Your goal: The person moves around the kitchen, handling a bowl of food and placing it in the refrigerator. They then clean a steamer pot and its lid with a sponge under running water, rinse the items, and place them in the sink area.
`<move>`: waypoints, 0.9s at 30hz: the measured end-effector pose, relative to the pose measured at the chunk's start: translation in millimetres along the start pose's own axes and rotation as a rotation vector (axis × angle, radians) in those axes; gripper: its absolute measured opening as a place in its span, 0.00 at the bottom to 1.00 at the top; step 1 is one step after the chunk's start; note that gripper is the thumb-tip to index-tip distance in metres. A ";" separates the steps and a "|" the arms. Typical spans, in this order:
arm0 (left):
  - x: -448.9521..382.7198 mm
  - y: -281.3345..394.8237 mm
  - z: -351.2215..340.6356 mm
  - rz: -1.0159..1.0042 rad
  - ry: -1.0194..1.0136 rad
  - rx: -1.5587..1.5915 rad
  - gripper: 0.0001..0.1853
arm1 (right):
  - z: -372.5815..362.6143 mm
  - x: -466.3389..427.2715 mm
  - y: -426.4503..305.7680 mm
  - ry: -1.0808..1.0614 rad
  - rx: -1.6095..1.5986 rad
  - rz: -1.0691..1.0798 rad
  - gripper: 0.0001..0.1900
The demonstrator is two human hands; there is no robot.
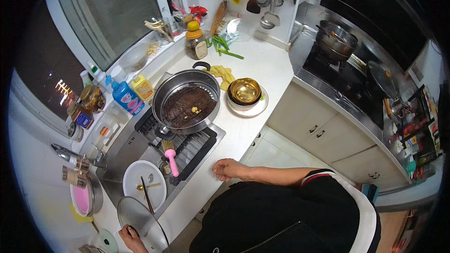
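Note:
My left hand (133, 238) grips the knob of a glass pot lid (142, 223) at the lower left, beside a white basin (128, 179) in the sink. Inside the basin lie spoons and chopsticks. Over the counter's front edge my right hand (227, 169) has its fingers curled, with nothing seen in it. A metal steamer pot (210, 121) with a brown mat and yellow bits inside stands partly over the sink's rack. The pink-handled brush (171, 158) lies on that rack. Right of the pot, a gold bowl (246, 90) is stacked on other bowls and a plate (248, 113).
Soap bottles (127, 97) and jars line the window ledge. A yellow cloth (225, 74), a lidded jar (196, 47) and green onions (225, 47) lie or stand behind the bowls. The faucet (100, 159) is at the left. Another pot (334, 42) sits on the stove at right.

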State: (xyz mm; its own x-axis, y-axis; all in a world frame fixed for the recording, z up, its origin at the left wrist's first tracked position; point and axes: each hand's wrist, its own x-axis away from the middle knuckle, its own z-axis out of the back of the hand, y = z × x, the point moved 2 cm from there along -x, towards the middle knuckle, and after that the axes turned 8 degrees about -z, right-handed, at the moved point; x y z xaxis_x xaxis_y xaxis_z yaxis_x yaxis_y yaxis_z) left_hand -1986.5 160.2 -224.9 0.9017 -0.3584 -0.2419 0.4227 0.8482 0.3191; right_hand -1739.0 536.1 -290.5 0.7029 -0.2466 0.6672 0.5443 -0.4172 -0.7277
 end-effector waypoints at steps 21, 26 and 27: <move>-173.1 -137.8 69.5 -0.135 0.362 -0.357 0.11 | 18.4 -9.7 -11.5 0.272 -0.031 0.040 0.11; -237.7 -168.8 53.4 -0.115 0.252 -0.321 0.13 | 8.7 -15.9 -20.0 0.299 0.067 0.045 0.13; -249.3 -172.7 49.8 -0.110 0.233 -0.304 0.14 | 5.0 -13.6 -22.3 0.306 0.092 0.041 0.13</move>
State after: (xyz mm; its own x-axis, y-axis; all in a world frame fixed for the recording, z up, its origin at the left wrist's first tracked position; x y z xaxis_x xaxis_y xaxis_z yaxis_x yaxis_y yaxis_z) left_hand -2279.8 83.6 -174.1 0.7928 -0.3854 -0.4721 0.4384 0.8988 0.0024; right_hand -1758.4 553.1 -284.2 0.5624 -0.5190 0.6437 0.5672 -0.3242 -0.7571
